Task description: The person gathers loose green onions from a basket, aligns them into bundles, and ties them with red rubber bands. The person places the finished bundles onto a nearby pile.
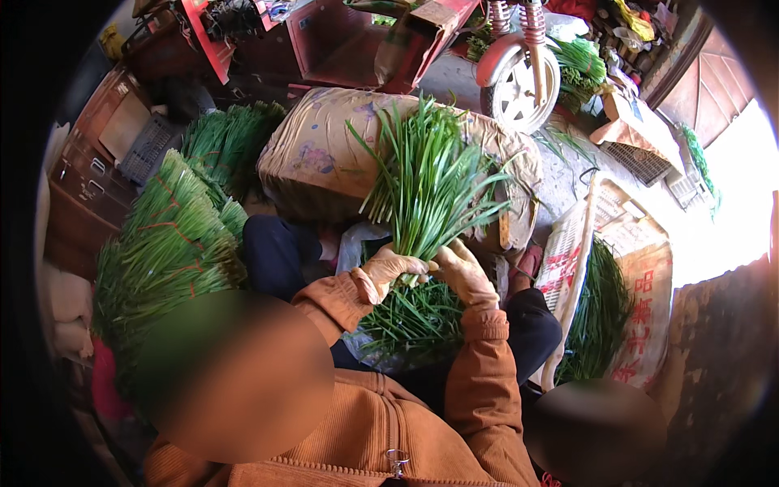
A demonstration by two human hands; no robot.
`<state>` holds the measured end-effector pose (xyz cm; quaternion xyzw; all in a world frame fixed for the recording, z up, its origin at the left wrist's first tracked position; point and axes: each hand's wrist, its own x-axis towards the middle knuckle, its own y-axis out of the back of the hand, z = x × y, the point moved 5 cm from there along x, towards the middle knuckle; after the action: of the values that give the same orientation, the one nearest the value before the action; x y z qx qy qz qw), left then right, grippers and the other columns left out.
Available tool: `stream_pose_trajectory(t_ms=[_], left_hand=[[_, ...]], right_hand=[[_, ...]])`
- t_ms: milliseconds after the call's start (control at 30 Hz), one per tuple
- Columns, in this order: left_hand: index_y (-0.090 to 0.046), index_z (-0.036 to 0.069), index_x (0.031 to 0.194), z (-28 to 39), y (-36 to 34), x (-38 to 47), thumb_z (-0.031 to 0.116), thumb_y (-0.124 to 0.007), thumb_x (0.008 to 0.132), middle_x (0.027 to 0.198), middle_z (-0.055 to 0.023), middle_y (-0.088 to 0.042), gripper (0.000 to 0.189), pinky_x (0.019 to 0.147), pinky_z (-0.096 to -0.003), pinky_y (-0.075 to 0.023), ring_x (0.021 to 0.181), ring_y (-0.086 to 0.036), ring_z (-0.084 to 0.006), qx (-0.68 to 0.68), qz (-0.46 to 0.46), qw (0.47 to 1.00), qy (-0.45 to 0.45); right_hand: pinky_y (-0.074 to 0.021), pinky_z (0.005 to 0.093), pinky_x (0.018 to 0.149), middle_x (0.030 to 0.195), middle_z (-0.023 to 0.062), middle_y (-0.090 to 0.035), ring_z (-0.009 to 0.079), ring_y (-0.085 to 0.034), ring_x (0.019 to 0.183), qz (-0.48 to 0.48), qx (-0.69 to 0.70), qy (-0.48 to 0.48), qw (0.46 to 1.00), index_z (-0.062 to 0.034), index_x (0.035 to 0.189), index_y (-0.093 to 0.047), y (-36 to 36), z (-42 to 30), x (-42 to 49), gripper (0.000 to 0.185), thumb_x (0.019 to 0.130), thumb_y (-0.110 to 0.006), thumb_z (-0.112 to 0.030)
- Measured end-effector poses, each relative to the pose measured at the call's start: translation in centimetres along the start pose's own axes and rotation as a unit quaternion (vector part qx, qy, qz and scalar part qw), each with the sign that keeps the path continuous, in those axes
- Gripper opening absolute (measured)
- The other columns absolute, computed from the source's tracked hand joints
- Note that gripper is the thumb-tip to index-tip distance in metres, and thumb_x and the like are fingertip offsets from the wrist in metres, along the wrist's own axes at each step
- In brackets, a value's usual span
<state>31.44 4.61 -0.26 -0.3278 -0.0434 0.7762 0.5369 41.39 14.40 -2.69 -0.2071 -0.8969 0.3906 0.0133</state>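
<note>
Both my hands wear pale gloves and meet at the gathered stems of a bunch of long green leaves, which look like garlic chives point(429, 189). My left hand point(389, 271) is closed round the stem ends, thumb towards the right. My right hand point(465, 274) is at the right side of the same stems, its fingertips partly hidden by the bunch. The leaves fan out away from me over a cloth-covered block point(328, 152) with a flower print. Loose green leaves point(420, 316) lie on clear plastic in my lap, below the hands.
Tied green bundles point(176, 231) are stacked at the left, near a brown cabinet point(91, 176). On the right stands a white basket point(563, 262) lined with printed sacking and holding more leaves. A wheel point(523, 82) with red springs is beyond the block. A wall is at the lower right.
</note>
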Motion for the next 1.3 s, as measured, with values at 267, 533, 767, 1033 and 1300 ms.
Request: stream_pose_trajectory(t_ms=[267, 533, 767, 1033, 1300], left_hand=[[-0.05, 0.001, 0.121, -4.6, 0.6, 1.9, 0.013, -0.06, 0.087, 0.116, -0.022, -0.057, 0.037, 0.084, -0.0421, -0.0538, 0.111, -0.055, -0.0346, -0.271, -0.157, 0.946, 0.088], [-0.056, -0.003, 0.108, -7.0, 1.3, 2.8, 0.007, -0.056, 0.088, 0.104, -0.0188, -0.062, 0.023, 0.069, -0.031, -0.0573, 0.089, -0.064, -0.0202, -0.275, -0.062, 0.953, 0.113], [-0.06, -0.002, 0.101, -7.9, 1.2, 3.2, 0.003, -0.061, 0.083, 0.09, -0.0141, -0.066, 0.018, 0.059, -0.0285, -0.0589, 0.073, -0.067, -0.0201, -0.216, 0.02, 0.971, 0.098], [-0.056, 0.004, 0.105, -7.8, 0.7, 3.5, -0.006, -0.067, 0.074, 0.082, -0.0085, -0.064, 0.034, 0.053, -0.0285, -0.0534, 0.072, -0.066, -0.0211, -0.107, 0.073, 0.989, 0.077], [-0.059, 0.002, 0.105, -8.1, 0.5, 3.6, -0.002, -0.063, 0.079, 0.087, -0.0092, -0.065, 0.026, 0.056, -0.028, -0.0549, 0.074, -0.066, -0.0195, -0.169, 0.028, 0.979, 0.108]], right_hand=[[-0.049, 0.0241, 0.069, 0.102, 0.0034, -0.062, 0.0128, -0.06, 0.08, 0.04, -0.087, -0.053, 0.994, -0.0019, 0.118, -0.053, 3.7, 2.2, 1.1, 0.037, 0.086, -0.064, -0.018], [-0.0472, 0.03, 0.079, 0.099, 0.0135, -0.063, 0.0166, -0.059, 0.086, 0.17, -0.384, 0.039, 0.907, 0.0083, 0.115, -0.05, 5.0, -1.2, -1.2, 0.045, 0.086, -0.066, -0.023], [-0.0465, 0.0238, 0.072, 0.095, 0.0094, -0.064, 0.0114, -0.057, 0.075, 0.21, -0.346, 0.118, 0.907, 0.0045, 0.12, -0.048, 0.0, -4.4, -1.0, 0.037, 0.089, -0.059, -0.013], [-0.0463, 0.025, 0.062, 0.084, 0.0063, -0.064, 0.0129, -0.058, 0.07, 0.242, -0.437, 0.055, 0.864, 0.0024, 0.111, -0.055, 3.6, -1.2, 0.8, 0.035, 0.083, -0.067, -0.015], [-0.0455, 0.0218, 0.062, 0.085, 0.0048, -0.064, 0.0093, -0.057, 0.071, 0.157, -0.21, 0.048, 0.964, 0.0009, 0.106, -0.058, 1.7, -2.0, -0.9, 0.027, 0.085, -0.066, -0.015]])
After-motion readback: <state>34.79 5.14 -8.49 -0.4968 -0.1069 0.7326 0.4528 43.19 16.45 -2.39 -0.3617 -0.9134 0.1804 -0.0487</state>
